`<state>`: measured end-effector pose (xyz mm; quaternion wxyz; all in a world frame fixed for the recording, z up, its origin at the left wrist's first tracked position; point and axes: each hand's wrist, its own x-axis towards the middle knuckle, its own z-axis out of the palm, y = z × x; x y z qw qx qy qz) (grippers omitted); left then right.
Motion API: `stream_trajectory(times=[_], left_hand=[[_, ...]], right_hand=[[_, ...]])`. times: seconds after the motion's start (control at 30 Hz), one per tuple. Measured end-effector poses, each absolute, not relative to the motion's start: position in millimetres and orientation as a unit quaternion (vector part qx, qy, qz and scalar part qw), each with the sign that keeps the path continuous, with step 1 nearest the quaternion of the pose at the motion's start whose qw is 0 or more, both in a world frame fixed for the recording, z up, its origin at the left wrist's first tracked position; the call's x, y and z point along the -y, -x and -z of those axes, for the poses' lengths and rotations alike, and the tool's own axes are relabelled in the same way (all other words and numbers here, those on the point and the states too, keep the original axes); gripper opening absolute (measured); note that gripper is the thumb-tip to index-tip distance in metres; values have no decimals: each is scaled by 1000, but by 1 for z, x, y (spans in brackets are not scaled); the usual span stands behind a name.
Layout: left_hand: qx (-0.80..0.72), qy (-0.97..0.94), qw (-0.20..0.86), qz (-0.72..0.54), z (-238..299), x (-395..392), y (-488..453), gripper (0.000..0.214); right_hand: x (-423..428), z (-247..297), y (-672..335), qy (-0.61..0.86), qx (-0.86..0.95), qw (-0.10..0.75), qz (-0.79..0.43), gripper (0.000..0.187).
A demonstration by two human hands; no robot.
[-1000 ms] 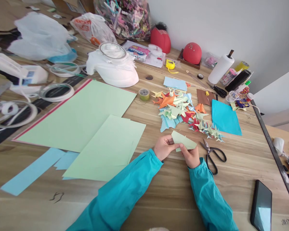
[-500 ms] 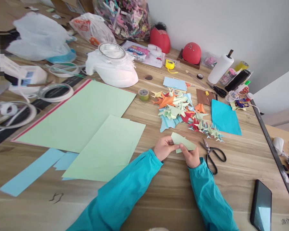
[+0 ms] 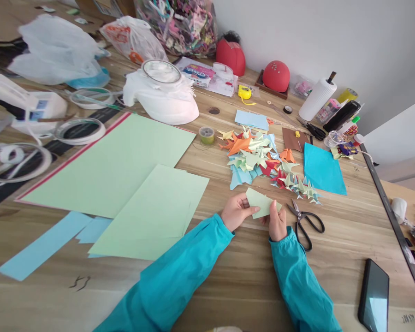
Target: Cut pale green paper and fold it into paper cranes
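A small piece of pale green paper point(image 3: 258, 201) is held up off the table between my two hands. My left hand point(image 3: 237, 212) pinches its left side, thumb in front. On the other side my right hand point(image 3: 277, 222) grips the right part, its thumb pressed flat on the front; the fingers behind are mostly hidden. Just beyond lies a pile of folded paper cranes point(image 3: 251, 154) in green, orange, red and blue, with a strung row of small ones point(image 3: 299, 184) at its right. Black-handled scissors point(image 3: 304, 219) rest open beside my right hand.
Large green sheets point(image 3: 152, 216) and blue paper strips point(image 3: 44, 246) lie to the left. A spool of thread point(image 3: 206, 135) stands behind them. Blue cloth-like sheet point(image 3: 323, 168) and a phone point(image 3: 374, 295) are at the right. Rolls of white tape point(image 3: 79, 131) sit far left.
My right thumb has moved right and up across the green paper, uncovering more of its front. My left hand keeps its pinch in nearly the same place.
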<state>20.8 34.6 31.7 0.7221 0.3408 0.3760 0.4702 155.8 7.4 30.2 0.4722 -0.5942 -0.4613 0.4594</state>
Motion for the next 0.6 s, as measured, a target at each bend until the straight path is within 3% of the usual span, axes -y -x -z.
stream_trajectory(times=[0.37,0.6], left_hand=[[-398,-299,687,-528,-34,-37,-18,51],[-421,-290,682,-523,-38,-36,-17,50]], right_hand=[[-13,-19,-162,582,371,539,-483,68],[-12,-25,-161,564,450,505,-473,63]])
